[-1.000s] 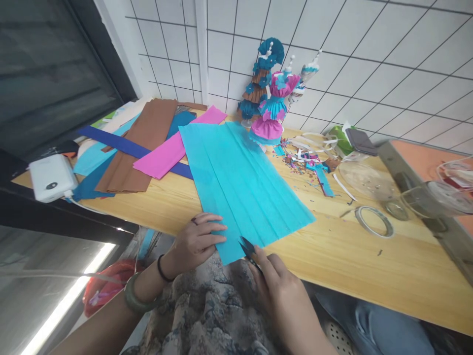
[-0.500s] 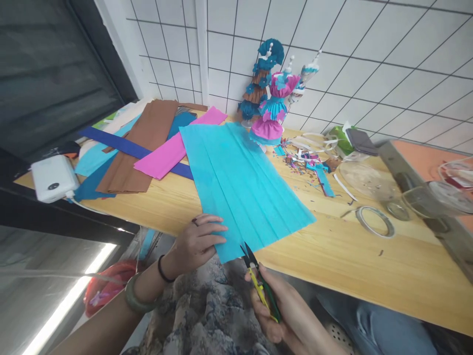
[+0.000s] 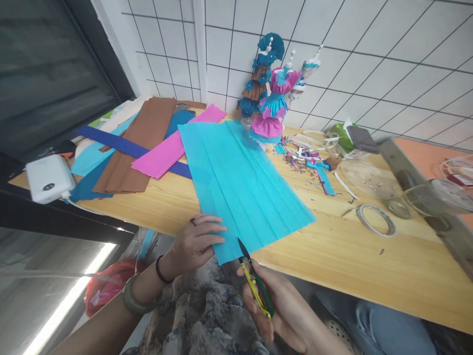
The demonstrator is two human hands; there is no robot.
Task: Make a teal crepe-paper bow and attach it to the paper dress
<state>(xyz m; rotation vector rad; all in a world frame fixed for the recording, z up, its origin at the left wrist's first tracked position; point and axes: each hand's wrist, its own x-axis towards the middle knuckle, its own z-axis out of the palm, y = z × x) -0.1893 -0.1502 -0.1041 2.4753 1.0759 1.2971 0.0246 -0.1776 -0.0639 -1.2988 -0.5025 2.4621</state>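
One turquoise sheet (image 3: 240, 182), left hand (image 3: 196, 241) laid on its edge, any pinch hard to tell; right hand (image 3: 284, 298) grips green-and-yellow snips (image 3: 254, 288), blades at the near edge!

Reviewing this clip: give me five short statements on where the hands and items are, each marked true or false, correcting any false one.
1. The right hand holds yellow-and-green snips. True.
2. The left hand is lifted clear of the turquoise sheet. False: it rests on the sheet's near left part.
3. The snips' blades are at the sheet's near edge. True.
4. The brown paper lies to the right of the turquoise sheet. False: it lies to the left.
5. The pink-and-blue decoration lies flat. False: it stands upright near the wall.
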